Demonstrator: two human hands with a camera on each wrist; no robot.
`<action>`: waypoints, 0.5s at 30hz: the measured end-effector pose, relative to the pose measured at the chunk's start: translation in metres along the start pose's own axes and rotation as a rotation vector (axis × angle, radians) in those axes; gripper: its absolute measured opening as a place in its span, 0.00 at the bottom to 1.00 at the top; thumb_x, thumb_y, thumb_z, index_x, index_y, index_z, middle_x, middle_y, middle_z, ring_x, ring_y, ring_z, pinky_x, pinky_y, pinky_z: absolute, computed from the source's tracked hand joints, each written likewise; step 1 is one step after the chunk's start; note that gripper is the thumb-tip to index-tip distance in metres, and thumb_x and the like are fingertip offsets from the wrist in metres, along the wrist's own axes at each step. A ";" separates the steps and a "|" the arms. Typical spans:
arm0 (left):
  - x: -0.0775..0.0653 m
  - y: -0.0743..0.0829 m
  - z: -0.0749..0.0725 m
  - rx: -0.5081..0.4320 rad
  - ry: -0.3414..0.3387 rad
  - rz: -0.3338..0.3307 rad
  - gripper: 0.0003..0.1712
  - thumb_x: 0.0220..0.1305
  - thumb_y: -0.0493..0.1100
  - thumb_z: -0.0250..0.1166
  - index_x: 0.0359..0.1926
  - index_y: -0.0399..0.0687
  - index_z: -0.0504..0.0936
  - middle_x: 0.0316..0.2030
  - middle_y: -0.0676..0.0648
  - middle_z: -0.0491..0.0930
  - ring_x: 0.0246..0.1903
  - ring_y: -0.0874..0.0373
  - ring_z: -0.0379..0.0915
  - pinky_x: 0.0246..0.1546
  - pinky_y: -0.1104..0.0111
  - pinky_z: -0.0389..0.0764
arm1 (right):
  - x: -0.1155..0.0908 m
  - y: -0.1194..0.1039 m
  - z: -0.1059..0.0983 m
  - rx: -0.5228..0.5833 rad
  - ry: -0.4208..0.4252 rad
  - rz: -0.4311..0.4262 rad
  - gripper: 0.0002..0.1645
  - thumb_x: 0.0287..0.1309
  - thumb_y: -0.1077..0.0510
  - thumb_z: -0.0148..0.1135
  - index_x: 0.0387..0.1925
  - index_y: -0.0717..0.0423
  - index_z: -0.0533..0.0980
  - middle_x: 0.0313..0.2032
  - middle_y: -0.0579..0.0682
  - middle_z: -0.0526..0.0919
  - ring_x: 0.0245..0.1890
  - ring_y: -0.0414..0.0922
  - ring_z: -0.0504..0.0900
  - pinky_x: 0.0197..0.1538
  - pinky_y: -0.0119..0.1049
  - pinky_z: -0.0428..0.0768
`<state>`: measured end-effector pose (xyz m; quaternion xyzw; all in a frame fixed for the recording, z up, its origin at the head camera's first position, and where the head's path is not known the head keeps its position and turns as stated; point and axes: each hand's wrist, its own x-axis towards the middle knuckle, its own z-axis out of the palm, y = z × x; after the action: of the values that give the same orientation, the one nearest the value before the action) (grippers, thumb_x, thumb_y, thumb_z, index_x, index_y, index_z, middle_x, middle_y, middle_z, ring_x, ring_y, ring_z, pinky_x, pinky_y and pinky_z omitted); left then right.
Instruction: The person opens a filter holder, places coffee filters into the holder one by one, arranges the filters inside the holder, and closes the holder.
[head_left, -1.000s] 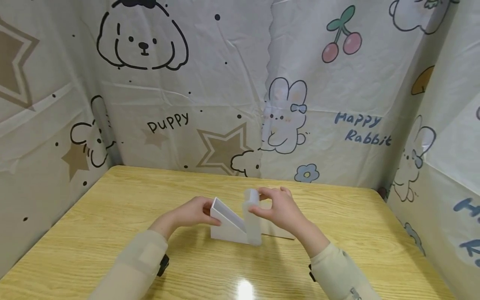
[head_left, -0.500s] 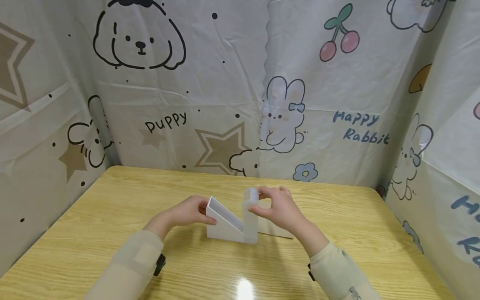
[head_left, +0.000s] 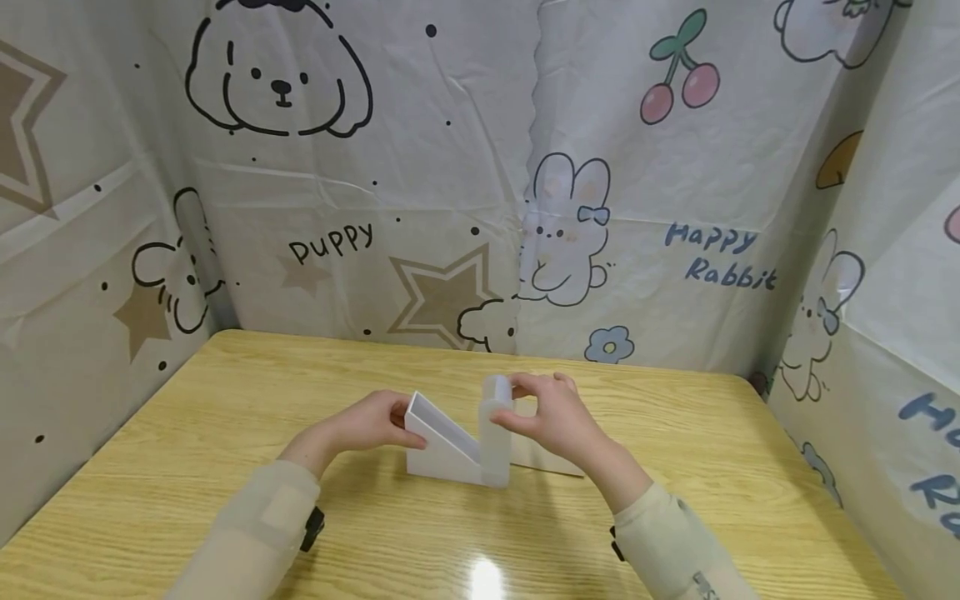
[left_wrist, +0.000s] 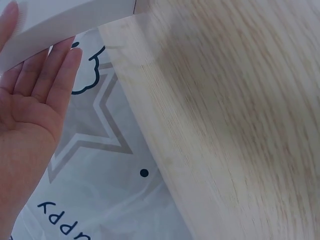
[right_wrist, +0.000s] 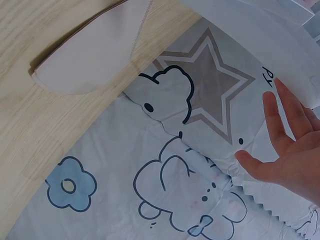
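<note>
Near the middle of the table, my left hand (head_left: 375,423) grips the tall left end of a white box (head_left: 441,457) with a sloping open top. Its thumb lies on the near face, and its other fingers go behind, under the white box (left_wrist: 75,20) in the left wrist view. My right hand (head_left: 557,419) pinches the upper part of an upright, translucent white case (head_left: 495,446) with rounded ends, thumb in front. This case overlaps the low end of the box. In the right wrist view, the fingers of the right hand (right_wrist: 292,150) reach to its edge.
Just right of the case, a flat white piece (head_left: 546,460) with a thin brown edge lies on the wood-grain table (head_left: 660,533). The right wrist view shows its rounded corner. A printed cloth (head_left: 450,183) hangs behind and on both sides.
The white box and the translucent case have shifted slightly left together with both hands. The holds look the same, and the head view has also turned a little.
</note>
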<state>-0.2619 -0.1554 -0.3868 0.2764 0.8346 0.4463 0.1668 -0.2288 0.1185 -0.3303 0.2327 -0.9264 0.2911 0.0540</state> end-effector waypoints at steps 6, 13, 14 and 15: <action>-0.002 -0.004 -0.003 -0.001 0.008 0.002 0.18 0.55 0.42 0.69 0.45 0.38 0.79 0.41 0.42 0.84 0.39 0.58 0.81 0.42 0.66 0.81 | 0.002 -0.002 0.001 0.008 0.000 -0.002 0.23 0.51 0.50 0.68 0.48 0.55 0.77 0.41 0.48 0.85 0.46 0.48 0.82 0.67 0.61 0.49; -0.004 -0.006 -0.004 0.006 0.017 -0.007 0.18 0.55 0.43 0.69 0.45 0.38 0.80 0.41 0.42 0.83 0.39 0.58 0.80 0.41 0.67 0.81 | 0.002 -0.002 0.001 0.009 -0.001 0.008 0.23 0.52 0.50 0.68 0.48 0.55 0.77 0.41 0.47 0.85 0.46 0.46 0.82 0.67 0.61 0.50; -0.004 -0.006 -0.005 0.008 0.019 -0.008 0.18 0.55 0.43 0.69 0.45 0.38 0.80 0.41 0.42 0.83 0.39 0.58 0.80 0.42 0.67 0.80 | 0.002 -0.001 0.001 0.015 -0.002 0.010 0.22 0.52 0.50 0.68 0.47 0.55 0.77 0.41 0.47 0.85 0.46 0.46 0.81 0.67 0.61 0.50; -0.004 -0.006 -0.005 0.009 0.023 -0.007 0.18 0.55 0.43 0.69 0.45 0.38 0.80 0.41 0.42 0.83 0.39 0.58 0.80 0.41 0.67 0.80 | 0.002 0.000 0.001 0.018 -0.001 0.010 0.22 0.52 0.50 0.68 0.47 0.55 0.77 0.41 0.46 0.85 0.46 0.46 0.81 0.67 0.61 0.50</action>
<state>-0.2632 -0.1640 -0.3889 0.2693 0.8394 0.4451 0.1575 -0.2305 0.1173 -0.3302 0.2289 -0.9248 0.2996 0.0499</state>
